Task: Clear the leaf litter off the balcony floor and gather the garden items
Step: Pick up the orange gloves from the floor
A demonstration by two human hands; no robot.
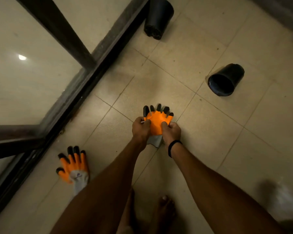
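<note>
Both hands grip one orange garden glove (156, 121), held low over the tiled floor (210, 135) at the centre of the view. The glove's palm faces up and its black fingertips fan away from the person.

At far left is a glass panel (32, 65) with a small bright light reflected in it. A dark metal frame (85, 76) borders it and runs diagonally from lower left to upper right.

Just right of the frame, at lower left, a second glove (74, 168) lies flat on the tiles. It is orange with black fingertips and a grey cuff, and part of the cuff is hidden behind the left forearm.

The left hand (140, 130) pinches the held glove's left edge with thumb and curled fingers. The right hand (172, 132) pinches its right edge the same way. The grey cuff hangs down between the two wrists. A black wristband (173, 146) circles the right wrist. Bare feet (166, 208) show dimly below the arms.

At the top, near the frame, a black plastic plant pot (158, 17) shows its base toward the viewer; whether it stands or lies cannot be told. Further right, well apart from the hands, another black pot (225, 80) lies on its side with its open mouth turned toward the lower left.
</note>
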